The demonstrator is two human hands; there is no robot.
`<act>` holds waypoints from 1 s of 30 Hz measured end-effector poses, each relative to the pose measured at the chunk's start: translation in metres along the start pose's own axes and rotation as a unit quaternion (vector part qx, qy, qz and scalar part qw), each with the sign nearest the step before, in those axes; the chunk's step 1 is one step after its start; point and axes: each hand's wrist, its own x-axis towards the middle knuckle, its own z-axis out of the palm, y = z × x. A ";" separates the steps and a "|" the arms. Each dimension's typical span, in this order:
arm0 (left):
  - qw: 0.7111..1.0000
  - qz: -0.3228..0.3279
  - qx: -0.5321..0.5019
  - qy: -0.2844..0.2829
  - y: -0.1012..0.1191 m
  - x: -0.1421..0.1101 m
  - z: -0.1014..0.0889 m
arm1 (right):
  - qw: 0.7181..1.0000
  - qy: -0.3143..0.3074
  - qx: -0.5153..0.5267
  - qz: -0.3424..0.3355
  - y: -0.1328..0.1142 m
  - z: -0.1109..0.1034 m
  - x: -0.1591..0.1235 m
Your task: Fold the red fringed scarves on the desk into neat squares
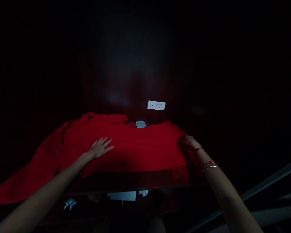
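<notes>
Head: red cloth [140, 150]; phone screen [141, 124] unreadable.

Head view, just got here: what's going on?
A person has both hands at a fringed red cloth laid over a dark surface. The left hand lies on the cloth with fingers spread; the right hand is at its right edge, grip too dark to make out. The cloth is rumpled on the left. A phone shows at its far edge, below a white socket panel.
</notes>
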 end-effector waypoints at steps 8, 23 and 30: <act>0.999 -0.039 0.029 0.017 -0.009 -0.011 -0.005 | 0.996 0.046 0.073 0.007 -0.002 -0.002 -0.022; 0.999 -0.019 0.026 0.018 0.014 -0.009 -0.019 | 0.684 0.034 0.663 -0.303 -0.084 -0.109 -0.089; 0.953 0.217 -0.142 0.160 0.125 0.030 -0.066 | 0.658 0.066 0.663 -0.351 -0.103 -0.155 -0.122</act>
